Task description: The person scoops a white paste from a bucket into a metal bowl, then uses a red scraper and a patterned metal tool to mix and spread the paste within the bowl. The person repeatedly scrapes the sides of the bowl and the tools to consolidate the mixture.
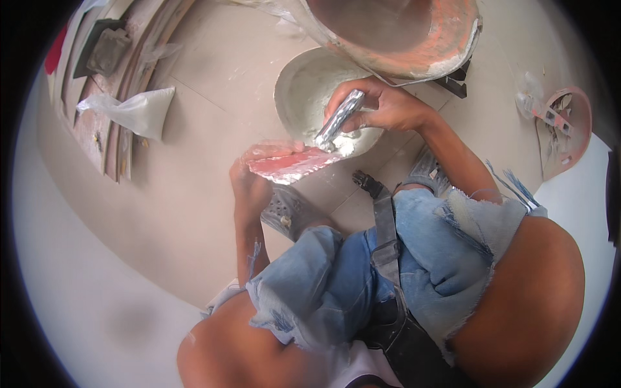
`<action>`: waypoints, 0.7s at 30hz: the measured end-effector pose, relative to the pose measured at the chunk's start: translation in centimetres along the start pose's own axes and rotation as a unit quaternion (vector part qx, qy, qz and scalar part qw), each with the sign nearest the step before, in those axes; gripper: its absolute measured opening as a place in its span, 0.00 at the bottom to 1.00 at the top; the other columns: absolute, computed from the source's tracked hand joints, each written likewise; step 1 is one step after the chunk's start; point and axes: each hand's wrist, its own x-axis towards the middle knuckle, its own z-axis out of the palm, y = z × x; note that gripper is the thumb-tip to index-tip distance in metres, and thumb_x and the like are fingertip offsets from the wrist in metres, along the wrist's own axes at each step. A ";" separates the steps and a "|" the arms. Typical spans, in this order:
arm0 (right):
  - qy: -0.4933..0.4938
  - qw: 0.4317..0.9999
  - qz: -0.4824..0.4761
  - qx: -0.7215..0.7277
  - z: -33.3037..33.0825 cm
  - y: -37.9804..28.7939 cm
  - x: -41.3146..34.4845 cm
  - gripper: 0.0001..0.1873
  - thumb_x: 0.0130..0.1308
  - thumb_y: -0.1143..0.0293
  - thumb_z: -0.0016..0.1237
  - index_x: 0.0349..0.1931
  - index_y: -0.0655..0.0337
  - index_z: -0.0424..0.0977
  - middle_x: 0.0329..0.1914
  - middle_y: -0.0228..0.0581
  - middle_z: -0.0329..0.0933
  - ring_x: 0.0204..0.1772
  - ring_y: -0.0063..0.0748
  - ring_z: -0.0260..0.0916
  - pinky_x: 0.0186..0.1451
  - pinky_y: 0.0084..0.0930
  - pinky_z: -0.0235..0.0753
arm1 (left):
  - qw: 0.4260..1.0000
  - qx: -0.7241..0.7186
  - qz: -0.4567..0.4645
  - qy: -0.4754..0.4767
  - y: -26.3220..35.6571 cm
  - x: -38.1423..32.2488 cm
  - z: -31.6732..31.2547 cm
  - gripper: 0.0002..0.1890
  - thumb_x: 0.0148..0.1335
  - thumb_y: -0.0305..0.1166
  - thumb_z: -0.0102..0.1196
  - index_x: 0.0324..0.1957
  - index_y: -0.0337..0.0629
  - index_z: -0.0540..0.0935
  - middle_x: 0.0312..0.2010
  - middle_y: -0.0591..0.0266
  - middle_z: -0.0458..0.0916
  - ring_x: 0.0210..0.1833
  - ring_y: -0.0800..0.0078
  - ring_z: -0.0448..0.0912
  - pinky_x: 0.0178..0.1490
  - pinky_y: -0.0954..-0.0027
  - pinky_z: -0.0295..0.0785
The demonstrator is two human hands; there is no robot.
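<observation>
My left hand (247, 177) grips a flat red plate (286, 165), perhaps a plastic spreader, smeared with white paste along its edges. In my right hand (388, 109) is a silver, ribbed, foil-like handle (342, 116), slanting down to the plate's right end. White paste clings where the two tools meet, and any blade there is hard to make out. Both tools are over the near side of a pale round basin (296, 82), which has white paste inside. My right hand and forearm hide part of the basin.
A plaster-crusted orange bucket (451, 48) stands behind the basin, above a black object (456, 82). Left, a plastic bag of white powder (145, 114) rests against long boards (111, 92). A broken pinkish container (565, 131) lies right. My grey clogs (286, 208) flank the floor below.
</observation>
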 end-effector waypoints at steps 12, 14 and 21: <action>0.080 0.995 0.011 -0.052 -1.9 0.3 -4.1 0.22 0.67 0.70 0.69 0.60 0.60 0.80 0.56 0.34 0.85 0.60 0.29 0.80 0.68 0.31 0.76 | 0.996 0.011 -0.043 0.076 -1.6 -0.7 -0.9 0.08 0.77 0.24 0.57 0.51 0.29 0.84 0.46 0.46 0.90 0.53 0.55 0.89 0.62 0.54 0.83; 0.162 0.986 0.018 -0.016 -0.8 1.0 -4.7 0.26 0.68 0.68 0.69 0.63 0.67 0.77 0.57 0.40 0.84 0.61 0.32 0.80 0.70 0.34 0.76 | 0.988 0.031 -0.080 0.124 -0.6 -0.9 -1.1 0.09 0.77 0.19 0.53 0.50 0.28 0.86 0.46 0.49 0.90 0.51 0.63 0.88 0.60 0.61 0.81; 0.258 0.957 0.007 0.131 4.1 1.1 -5.5 0.23 0.75 0.67 0.62 0.64 0.72 0.76 0.59 0.43 0.83 0.61 0.28 0.79 0.68 0.30 0.77 | 0.968 0.077 -0.132 0.200 3.0 -1.5 -0.7 0.17 0.78 0.32 0.58 0.57 0.23 0.81 0.47 0.52 0.88 0.47 0.68 0.85 0.55 0.64 0.81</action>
